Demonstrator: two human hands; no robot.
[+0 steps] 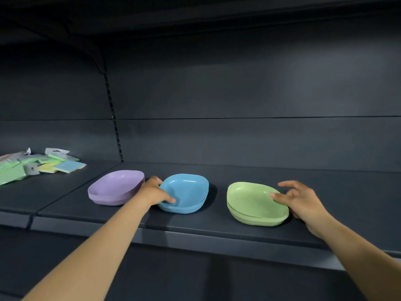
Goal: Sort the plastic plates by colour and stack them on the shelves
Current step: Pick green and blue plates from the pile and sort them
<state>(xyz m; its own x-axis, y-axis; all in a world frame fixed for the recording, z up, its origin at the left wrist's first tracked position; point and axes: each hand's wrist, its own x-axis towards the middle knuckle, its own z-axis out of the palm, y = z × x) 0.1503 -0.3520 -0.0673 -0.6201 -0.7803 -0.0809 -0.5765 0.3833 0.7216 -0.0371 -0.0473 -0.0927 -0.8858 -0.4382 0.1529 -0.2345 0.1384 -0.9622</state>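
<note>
Three stacks of rounded-square plastic plates stand in a row on the dark shelf (pixel 217 227). On the left is the purple stack (pixel 115 187), in the middle the blue stack (pixel 188 192), on the right the green stack (pixel 253 203). My left hand (pixel 157 191) grips the left rim of the blue stack, thumb inside the top plate. My right hand (pixel 301 200) holds the right rim of the green stack, thumb on the top plate, the other fingers spread above and behind.
A loose pile of packaged green, yellow and blue sponges (pixel 36 166) lies at the far left on the neighbouring shelf section. A slotted upright (pixel 112 118) divides the back panel. Another shelf overhangs above.
</note>
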